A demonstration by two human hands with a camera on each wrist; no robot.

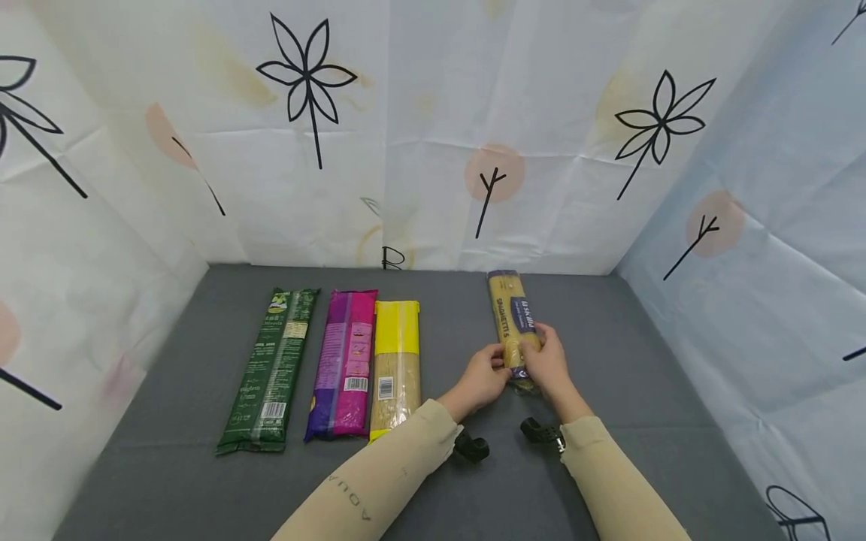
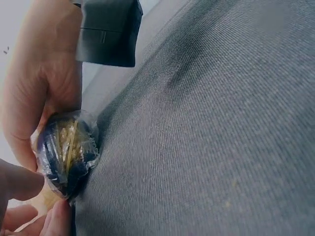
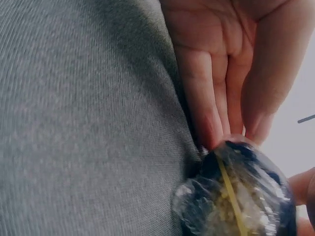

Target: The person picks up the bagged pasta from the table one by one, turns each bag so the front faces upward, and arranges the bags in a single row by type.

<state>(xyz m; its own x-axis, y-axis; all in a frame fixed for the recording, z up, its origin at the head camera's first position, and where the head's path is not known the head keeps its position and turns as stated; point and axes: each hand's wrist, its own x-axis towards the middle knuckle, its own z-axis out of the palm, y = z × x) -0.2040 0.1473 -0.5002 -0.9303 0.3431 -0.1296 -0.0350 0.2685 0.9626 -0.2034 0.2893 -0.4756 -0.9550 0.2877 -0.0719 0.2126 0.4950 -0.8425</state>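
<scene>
Spaghetti pack (image 1: 513, 319), blue-labelled, clear wrap

Laid flat lengthwise on grey mat, right of 3 other packs & apart from them; near end is gripped on both sides.

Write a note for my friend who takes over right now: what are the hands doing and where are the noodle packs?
Left hand: grips the near end of the spaghetti pack.
Right hand: grips the same end from the other side.
The spaghetti pack lies on the grey mat, apart from the others.
Done: green pack, pink pack and yellow pack lie side by side in a row at the left.
Left, probably: bring the spaghetti pack beside the yellow one.
</scene>
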